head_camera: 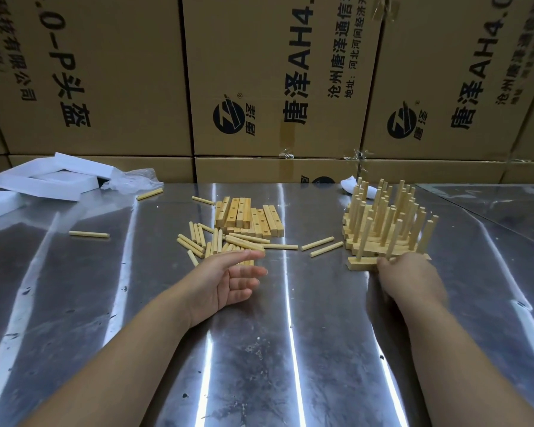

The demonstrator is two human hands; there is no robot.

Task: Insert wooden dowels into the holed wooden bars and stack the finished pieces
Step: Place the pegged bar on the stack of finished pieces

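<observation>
A pile of holed wooden bars [248, 218] lies at the table's centre, with loose dowels [213, 241] scattered just in front of it. At the right stands a stack of finished pieces [386, 223], bars with dowels sticking upright. My right hand [409, 277] touches a finished bar [359, 262] with upright dowels at the front of that stack, fingers curled on its right end. My left hand [228, 280] hovers open, palm turned sideways, just in front of the loose dowels, holding nothing.
The table is shiny metal sheet [259, 334]. Stray dowels [88, 234] lie at the left and between the piles [318, 243]. White foam pieces [43, 180] sit at the back left. Cardboard boxes [278, 87] form a wall behind the table.
</observation>
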